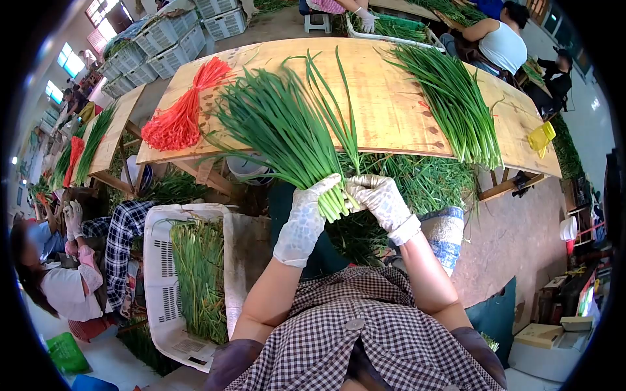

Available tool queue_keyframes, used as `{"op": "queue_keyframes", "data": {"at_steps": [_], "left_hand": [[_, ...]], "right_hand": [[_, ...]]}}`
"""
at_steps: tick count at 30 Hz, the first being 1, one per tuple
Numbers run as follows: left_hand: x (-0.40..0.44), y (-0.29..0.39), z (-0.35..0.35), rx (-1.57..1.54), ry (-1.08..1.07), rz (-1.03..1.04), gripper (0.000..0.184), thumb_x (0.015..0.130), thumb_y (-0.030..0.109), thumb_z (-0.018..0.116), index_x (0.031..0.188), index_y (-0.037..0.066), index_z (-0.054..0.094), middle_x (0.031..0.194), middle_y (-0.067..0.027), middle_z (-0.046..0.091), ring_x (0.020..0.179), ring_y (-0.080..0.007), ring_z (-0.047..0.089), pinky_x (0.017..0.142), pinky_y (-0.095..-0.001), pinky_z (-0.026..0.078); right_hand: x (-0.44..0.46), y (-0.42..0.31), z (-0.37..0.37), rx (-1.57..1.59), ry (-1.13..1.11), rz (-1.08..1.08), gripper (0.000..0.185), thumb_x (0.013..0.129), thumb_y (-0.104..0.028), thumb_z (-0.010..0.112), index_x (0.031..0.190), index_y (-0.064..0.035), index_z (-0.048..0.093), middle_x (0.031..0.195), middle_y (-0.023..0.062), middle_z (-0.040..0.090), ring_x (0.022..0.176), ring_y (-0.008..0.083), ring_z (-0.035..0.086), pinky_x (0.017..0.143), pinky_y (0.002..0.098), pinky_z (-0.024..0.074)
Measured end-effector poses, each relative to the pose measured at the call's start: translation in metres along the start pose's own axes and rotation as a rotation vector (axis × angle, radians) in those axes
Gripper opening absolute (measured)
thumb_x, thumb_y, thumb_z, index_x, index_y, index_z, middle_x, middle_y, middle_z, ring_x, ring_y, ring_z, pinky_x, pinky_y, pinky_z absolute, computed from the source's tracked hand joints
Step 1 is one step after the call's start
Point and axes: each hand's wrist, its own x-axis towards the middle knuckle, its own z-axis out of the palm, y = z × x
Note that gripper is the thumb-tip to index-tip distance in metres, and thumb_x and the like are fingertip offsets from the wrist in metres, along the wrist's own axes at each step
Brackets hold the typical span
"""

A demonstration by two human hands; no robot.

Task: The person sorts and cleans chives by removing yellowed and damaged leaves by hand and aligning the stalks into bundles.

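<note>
A thick bunch of green chives is gripped by its pale stem ends in my gloved left hand. Its leaves fan up and to the left over the wooden table. My gloved right hand is closed beside it, fingers at the stem ends, and pinches a few separate chive stalks that reach up over the table edge. Left of the bunch lies a heap of red ties. Another pile of chives rests toward the table's right side.
A white plastic crate holding chives stands at my left. Loose green trimmings lie under the table. A yellow object sits at the table's right end. Other people work to the left and across the table; stacked crates stand behind.
</note>
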Motion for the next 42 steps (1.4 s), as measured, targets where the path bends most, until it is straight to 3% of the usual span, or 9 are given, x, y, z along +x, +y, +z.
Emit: {"op": "queue_keyframes", "data": {"at_steps": [4, 6, 10, 12, 15, 18, 25, 28, 42], "left_hand": [[0.012, -0.010, -0.008, 0.081, 0.128, 0.002, 0.016, 0.078, 0.001, 0.065, 0.092, -0.006, 0.064, 0.084, -0.0147, 0.065, 0.072, -0.0259, 0.066, 0.061, -0.0400, 0.059], [0.012, -0.009, -0.006, 0.033, 0.149, 0.020, 0.016, 0.078, 0.000, 0.064, 0.093, -0.007, 0.064, 0.086, -0.0156, 0.066, 0.075, -0.0257, 0.066, 0.069, -0.0360, 0.058], [0.019, 0.002, -0.012, -0.095, 0.140, 0.007, 0.019, 0.079, -0.002, 0.061, 0.097, -0.008, 0.062, 0.093, -0.0177, 0.066, 0.083, -0.0273, 0.067, 0.074, -0.0353, 0.057], [0.027, 0.002, -0.029, -0.141, -0.004, 0.051, 0.022, 0.080, 0.001, 0.062, 0.101, -0.006, 0.060, 0.094, -0.0193, 0.064, 0.081, -0.0277, 0.065, 0.076, -0.0372, 0.056], [0.026, 0.006, -0.032, -0.093, -0.043, 0.012, 0.023, 0.079, 0.003, 0.063, 0.101, -0.006, 0.059, 0.091, -0.0179, 0.063, 0.082, -0.0271, 0.064, 0.077, -0.0372, 0.055], [0.019, 0.005, -0.025, -0.060, -0.044, 0.020, 0.023, 0.080, 0.003, 0.063, 0.101, -0.005, 0.059, 0.092, -0.0181, 0.063, 0.082, -0.0270, 0.064, 0.077, -0.0371, 0.055], [0.009, -0.004, -0.011, 0.019, 0.049, 0.017, 0.021, 0.080, 0.004, 0.062, 0.099, -0.005, 0.060, 0.091, -0.0166, 0.065, 0.080, -0.0265, 0.065, 0.073, -0.0359, 0.056], [0.009, -0.002, -0.019, -0.009, -0.013, 0.045, 0.022, 0.080, 0.002, 0.061, 0.101, -0.006, 0.060, 0.091, -0.0170, 0.064, 0.081, -0.0265, 0.065, 0.074, -0.0360, 0.056], [0.004, -0.023, 0.009, 0.180, 0.198, -0.053, 0.032, 0.070, -0.008, 0.074, 0.100, -0.004, 0.063, 0.087, -0.0124, 0.068, 0.072, -0.0240, 0.067, 0.062, -0.0367, 0.058]], "right_hand": [[-0.010, 0.000, 0.010, -0.412, 0.064, -0.169, 0.016, 0.084, -0.011, 0.067, 0.094, 0.0010, 0.069, 0.072, 0.0074, 0.068, 0.063, 0.0095, 0.064, 0.058, 0.0234, 0.0514], [-0.014, 0.007, 0.011, -0.788, 0.335, -0.603, 0.011, 0.082, -0.011, 0.067, 0.090, -0.0027, 0.068, 0.069, 0.0101, 0.066, 0.056, 0.0121, 0.063, 0.056, 0.0254, 0.0502], [-0.051, 0.003, -0.017, -0.493, -0.094, -0.301, 0.010, 0.080, -0.010, 0.065, 0.088, -0.0047, 0.067, 0.069, 0.0095, 0.067, 0.059, 0.0159, 0.065, 0.057, 0.0295, 0.0522], [-0.064, 0.027, -0.060, -0.857, -0.425, -0.117, 0.011, 0.083, -0.014, 0.063, 0.088, -0.0057, 0.069, 0.073, 0.0102, 0.068, 0.062, 0.0190, 0.067, 0.059, 0.0305, 0.0538], [-0.055, 0.067, -0.099, -1.941, -0.296, 0.295, 0.025, 0.085, -0.032, 0.061, 0.085, -0.0082, 0.071, 0.077, 0.0118, 0.069, 0.075, 0.0280, 0.069, 0.066, 0.0382, 0.0547], [-0.028, 0.030, -0.075, -1.124, 0.300, -0.390, 0.033, 0.085, -0.040, 0.063, 0.085, -0.0073, 0.069, 0.078, 0.0149, 0.067, 0.070, 0.0317, 0.065, 0.063, 0.0380, 0.0519], [0.041, 0.009, -0.015, -0.901, 0.466, -0.497, 0.039, 0.078, -0.020, 0.074, 0.111, -0.0034, 0.062, 0.097, 0.0163, 0.068, 0.085, 0.0272, 0.068, 0.075, 0.0357, 0.0532], [0.036, -0.010, -0.052, 0.282, 0.161, -0.115, 0.023, 0.086, -0.004, 0.063, 0.108, 0.0015, 0.062, 0.093, 0.0137, 0.069, 0.078, 0.0190, 0.068, 0.069, 0.0260, 0.0567], [-0.013, 0.011, -0.021, -0.092, -0.046, 0.006, 0.028, 0.087, -0.012, 0.067, 0.106, 0.0075, 0.062, 0.082, 0.0084, 0.068, 0.064, 0.0128, 0.065, 0.058, 0.0244, 0.0534]]}}
